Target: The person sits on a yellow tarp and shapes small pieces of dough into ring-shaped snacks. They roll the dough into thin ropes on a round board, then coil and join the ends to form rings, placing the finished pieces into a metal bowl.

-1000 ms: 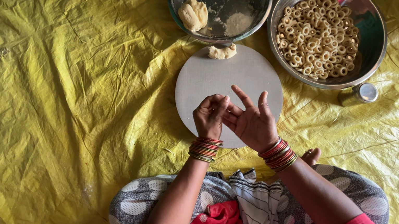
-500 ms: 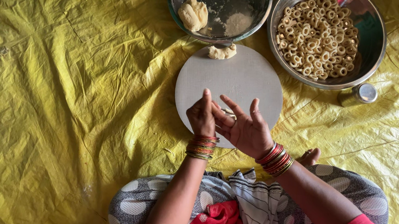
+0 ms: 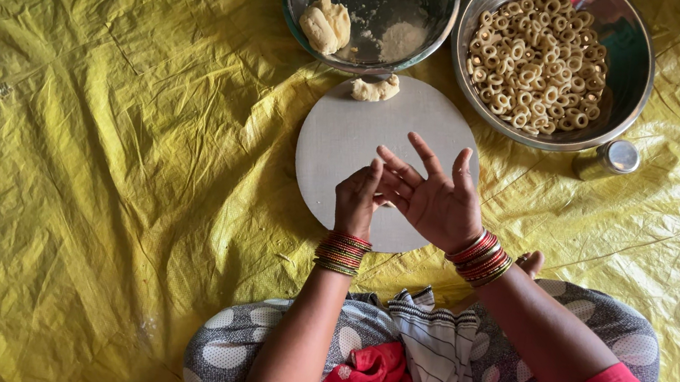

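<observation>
Left hand (image 3: 356,202) and right hand (image 3: 437,201) pressed together over round board (image 3: 338,141), fingers splayed, contents hidden. Dough lump (image 3: 374,89) at twelve o'clock. Light, even rolling would suit.

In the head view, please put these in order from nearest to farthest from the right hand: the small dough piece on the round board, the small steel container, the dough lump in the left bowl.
From the right hand:
1. Small dough piece, at the board's far edge.
2. Small steel container, to the right on the sheet.
3. Dough lump, in the left bowl, farthest.
</observation>
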